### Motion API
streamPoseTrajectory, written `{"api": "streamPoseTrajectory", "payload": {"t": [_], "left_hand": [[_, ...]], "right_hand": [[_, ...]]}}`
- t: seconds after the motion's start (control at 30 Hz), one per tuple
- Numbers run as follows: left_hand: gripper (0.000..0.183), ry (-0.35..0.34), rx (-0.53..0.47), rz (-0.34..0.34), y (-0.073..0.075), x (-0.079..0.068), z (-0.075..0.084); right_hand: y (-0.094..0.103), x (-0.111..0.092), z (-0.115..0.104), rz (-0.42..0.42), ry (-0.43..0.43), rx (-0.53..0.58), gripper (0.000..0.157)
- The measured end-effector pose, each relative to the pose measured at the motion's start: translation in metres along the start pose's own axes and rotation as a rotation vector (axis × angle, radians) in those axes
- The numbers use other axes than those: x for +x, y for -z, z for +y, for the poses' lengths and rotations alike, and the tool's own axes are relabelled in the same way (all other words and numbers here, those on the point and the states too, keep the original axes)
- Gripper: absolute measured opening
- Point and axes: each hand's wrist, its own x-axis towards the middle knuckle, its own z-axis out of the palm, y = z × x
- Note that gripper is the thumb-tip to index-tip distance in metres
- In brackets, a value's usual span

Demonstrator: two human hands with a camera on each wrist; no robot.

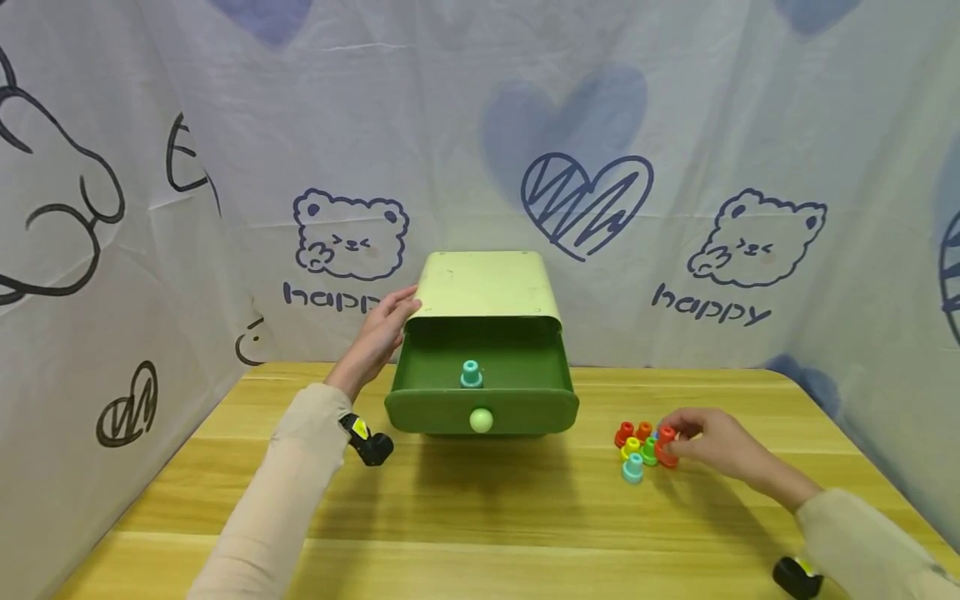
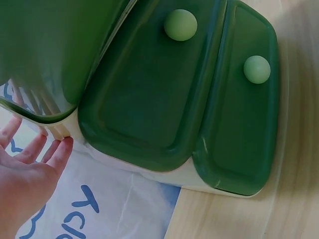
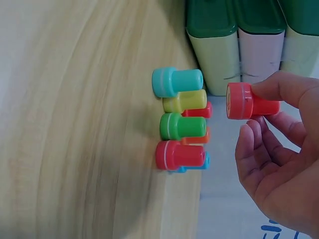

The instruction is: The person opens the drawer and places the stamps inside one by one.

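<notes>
My right hand (image 1: 712,442) pinches a red toy stamp (image 3: 239,102) between thumb and fingers, lifted just above a group of stamps. That group stands upright on the table: a teal stamp (image 3: 174,82), a yellow one (image 3: 184,101), a green one (image 3: 182,126), another red one (image 3: 179,155) and several partly hidden behind. My left hand (image 1: 382,333) rests with extended fingers against the left side of a small drawer cabinet (image 1: 487,283). Its top drawer (image 1: 435,411) is pulled out, and a teal stamp (image 1: 471,375) stands inside it.
Below the pulled-out drawer, the cabinet has a middle drawer (image 2: 144,89) and a bottom drawer (image 2: 239,114), both closed, with round pale green knobs. The wooden table (image 1: 465,517) extends in front. A printed cloth (image 1: 450,125) hangs behind and at the sides.
</notes>
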Motion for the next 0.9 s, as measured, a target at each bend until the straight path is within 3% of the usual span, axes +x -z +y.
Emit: {"api": "streamPoseTrajectory", "payload": {"t": [0.47, 0.7, 0.9], "left_hand": [[0.061, 0.051, 0.066, -0.029, 0.0, 0.001, 0.008], [0.061, 0.083, -0.002, -0.052, 0.0, 0.003, 0.013], [0.062, 0.124, 0.012, -0.033, 0.003, 0.004, 0.014]], "right_hand": [[-0.007, 0.006, -0.016, 0.003, 0.04, 0.027, 0.021], [-0.003, 0.01, -0.026, 0.017, 0.064, 0.005, 0.022], [0.005, 0.017, -0.043, 0.034, 0.097, -0.022, 0.026]]}}
